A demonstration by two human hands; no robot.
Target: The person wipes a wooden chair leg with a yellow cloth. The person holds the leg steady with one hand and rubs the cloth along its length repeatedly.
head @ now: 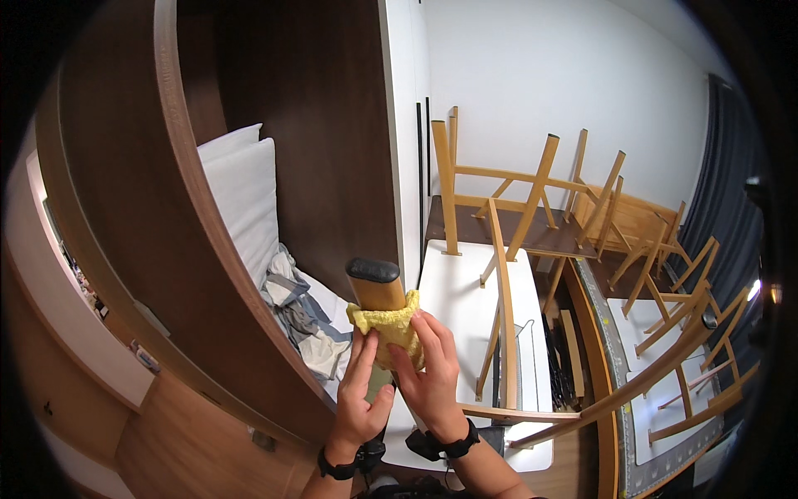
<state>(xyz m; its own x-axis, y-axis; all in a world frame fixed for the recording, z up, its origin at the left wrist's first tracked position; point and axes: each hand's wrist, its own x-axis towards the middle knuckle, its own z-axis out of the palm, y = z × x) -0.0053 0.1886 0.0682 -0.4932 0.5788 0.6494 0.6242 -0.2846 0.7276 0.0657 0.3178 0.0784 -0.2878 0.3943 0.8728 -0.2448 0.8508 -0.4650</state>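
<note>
A yellow cloth [394, 334] is wrapped around a wooden table leg [381, 297] near its upper end, which has a black cap [373, 270]. My left hand [363, 380] presses the cloth from the left, its thumb apart from the fingers. From the right, my right hand [430, 368] grips the cloth around the leg. Both wrists wear black bands. The leg belongs to an upturned white-topped table [449, 299] whose other wooden legs and rails point upward; where this leg joins the top is hidden behind my hands.
More upturned tables with wooden legs [667, 312] stand at the right, by a dark curtain [717, 168]. At the left is an open dark brown cabinet [324, 125] with a white folded mattress [240, 199] and crumpled bedding [305, 312]. A curved wooden panel edge [249, 293] runs close beside my left hand.
</note>
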